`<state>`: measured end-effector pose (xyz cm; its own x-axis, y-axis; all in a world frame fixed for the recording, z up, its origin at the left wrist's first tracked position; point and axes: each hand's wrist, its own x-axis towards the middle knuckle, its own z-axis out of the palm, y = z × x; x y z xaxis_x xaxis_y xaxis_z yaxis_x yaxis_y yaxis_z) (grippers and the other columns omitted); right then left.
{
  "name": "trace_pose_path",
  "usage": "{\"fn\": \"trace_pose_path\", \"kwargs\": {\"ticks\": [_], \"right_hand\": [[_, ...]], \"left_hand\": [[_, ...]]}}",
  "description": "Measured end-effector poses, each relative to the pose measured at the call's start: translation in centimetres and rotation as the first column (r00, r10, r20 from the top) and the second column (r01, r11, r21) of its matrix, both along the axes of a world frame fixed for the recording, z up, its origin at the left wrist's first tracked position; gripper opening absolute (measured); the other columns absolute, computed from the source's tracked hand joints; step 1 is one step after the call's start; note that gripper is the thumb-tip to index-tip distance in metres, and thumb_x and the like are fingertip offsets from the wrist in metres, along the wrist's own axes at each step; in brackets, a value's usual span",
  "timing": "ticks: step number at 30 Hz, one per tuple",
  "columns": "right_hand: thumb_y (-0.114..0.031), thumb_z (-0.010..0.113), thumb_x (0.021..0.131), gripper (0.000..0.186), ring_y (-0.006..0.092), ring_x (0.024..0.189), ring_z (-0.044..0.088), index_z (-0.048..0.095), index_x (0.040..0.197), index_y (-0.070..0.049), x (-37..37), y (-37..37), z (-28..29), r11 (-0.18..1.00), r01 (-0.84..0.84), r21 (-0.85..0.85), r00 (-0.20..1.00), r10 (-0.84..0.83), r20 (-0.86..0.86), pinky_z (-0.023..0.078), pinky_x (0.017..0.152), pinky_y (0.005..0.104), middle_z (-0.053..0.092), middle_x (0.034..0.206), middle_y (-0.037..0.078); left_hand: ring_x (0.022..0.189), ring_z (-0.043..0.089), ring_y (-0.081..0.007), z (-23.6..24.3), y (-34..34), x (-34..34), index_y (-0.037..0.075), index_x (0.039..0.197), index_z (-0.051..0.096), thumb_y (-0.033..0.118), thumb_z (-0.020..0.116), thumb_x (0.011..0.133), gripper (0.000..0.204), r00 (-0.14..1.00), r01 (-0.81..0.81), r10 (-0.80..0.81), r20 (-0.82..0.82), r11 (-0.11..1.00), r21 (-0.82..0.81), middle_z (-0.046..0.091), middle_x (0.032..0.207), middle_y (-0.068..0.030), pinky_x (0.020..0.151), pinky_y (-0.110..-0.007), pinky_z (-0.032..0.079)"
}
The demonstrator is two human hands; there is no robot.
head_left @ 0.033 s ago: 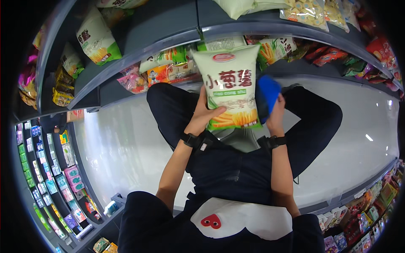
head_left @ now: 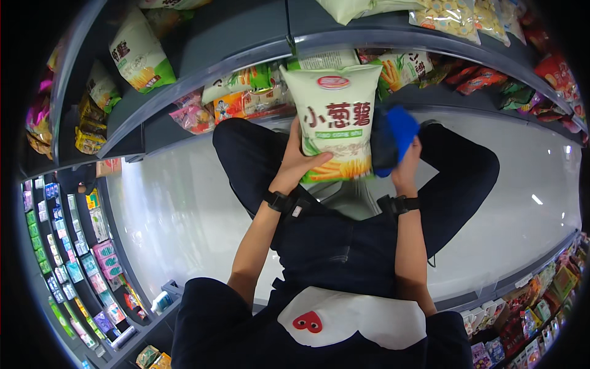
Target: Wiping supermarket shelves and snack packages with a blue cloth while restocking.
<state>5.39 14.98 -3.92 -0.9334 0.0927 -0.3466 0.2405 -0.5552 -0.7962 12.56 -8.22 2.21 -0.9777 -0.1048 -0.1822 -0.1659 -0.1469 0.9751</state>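
Observation:
My left hand (head_left: 296,165) is closed round the left lower side of a puffed snack bag (head_left: 339,138), its thumb across the front. Pale green with a brighter green base, the bag stands upright and shows pictured yellow sticks near the bottom. At the bag's right edge, my right hand (head_left: 407,165) grips a blue cloth (head_left: 404,130). A darker part of the cloth lies against or just behind that edge; the exact contact is hard to tell. The right fingers are partly blurred.
Ahead, a dark shelf (head_left: 239,31) with a clear front lip holds several snack bags, including a pale green one (head_left: 138,58). More packets (head_left: 249,101) lie on the level below. My bent legs (head_left: 458,166) flank the bag above a glossy pale floor (head_left: 172,209). Stocked shelves (head_left: 80,258) stand left and lower right.
The snack bag has straightened and risen slightly in my left hand. My right hand and the blue cloth have shifted a little to the right.

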Motion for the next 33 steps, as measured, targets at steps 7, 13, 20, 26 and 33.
{"fn": "trace_pose_path", "kwargs": {"ticks": [7,13,20,26,33], "right_hand": [[-0.019,0.054,0.094,0.044,0.0189,0.105,0.057,0.041,0.133,-0.004,0.8,1.4,3.7,0.821,-0.071,0.566,0.93,0.261,-0.261,0.046,0.093,0.033,0.058,0.117,0.008],[-0.062,0.073,0.061,0.076,0.0481,0.118,0.028,0.059,0.114,-0.01,2.7,-5.1,6.3,0.211,0.273,0.939,0.659,0.67,-0.342,0.021,0.098,0.0624,0.036,0.13,0.022],[-0.053,0.075,0.065,0.074,0.0501,0.115,0.033,0.055,0.12,-0.007,1.2,-5.5,6.0,0.212,0.245,0.946,0.762,0.561,-0.323,0.032,0.093,0.0614,0.037,0.132,0.023],[-0.044,0.074,0.072,0.081,0.0461,0.113,0.036,0.04,0.126,0.006,1.0,-4.8,4.4,0.339,0.139,0.93,0.867,0.413,-0.28,0.036,0.093,0.053,0.041,0.128,0.028],[-0.034,0.059,0.09,0.057,0.0269,0.097,0.05,0.039,0.129,0.003,0.4,-3.9,2.6,0.759,-0.024,0.651,0.974,0.165,-0.156,0.042,0.087,0.0378,0.056,0.107,0.015]], "left_hand": [[0.115,0.049,-0.0296,-2.9,1.9,-1.8,-0.004,0.134,0.028,0.016,0.088,0.052,0.104,0.981,-0.127,0.036,-0.188,0.86,-0.495,0.045,0.122,-0.0188,0.098,-0.037,0.041],[0.112,0.045,-0.0379,-3.3,1.5,-0.9,-0.002,0.138,0.029,0.023,0.089,0.048,0.111,0.959,-0.128,-0.048,-0.28,0.808,-0.576,0.045,0.119,-0.0195,0.096,-0.043,0.041],[0.109,0.047,-0.0367,-1.8,2.2,-1.1,0.002,0.134,0.037,0.016,0.086,0.048,0.1,0.987,-0.017,-0.094,-0.131,0.748,-0.663,0.047,0.115,-0.017,0.094,-0.042,0.043],[0.106,0.051,-0.0357,-0.9,2.6,-1.2,0.005,0.132,0.04,0.019,0.084,0.049,0.095,0.989,-0.032,-0.083,-0.125,0.699,-0.714,0.048,0.112,-0.0154,0.09,-0.043,0.045],[0.11,0.053,-0.029,-1.8,2.1,-1.3,0.001,0.133,0.037,0.015,0.087,0.05,0.098,0.988,-0.033,-0.071,-0.136,0.769,-0.639,0.05,0.118,-0.0151,0.094,-0.038,0.045]]}}
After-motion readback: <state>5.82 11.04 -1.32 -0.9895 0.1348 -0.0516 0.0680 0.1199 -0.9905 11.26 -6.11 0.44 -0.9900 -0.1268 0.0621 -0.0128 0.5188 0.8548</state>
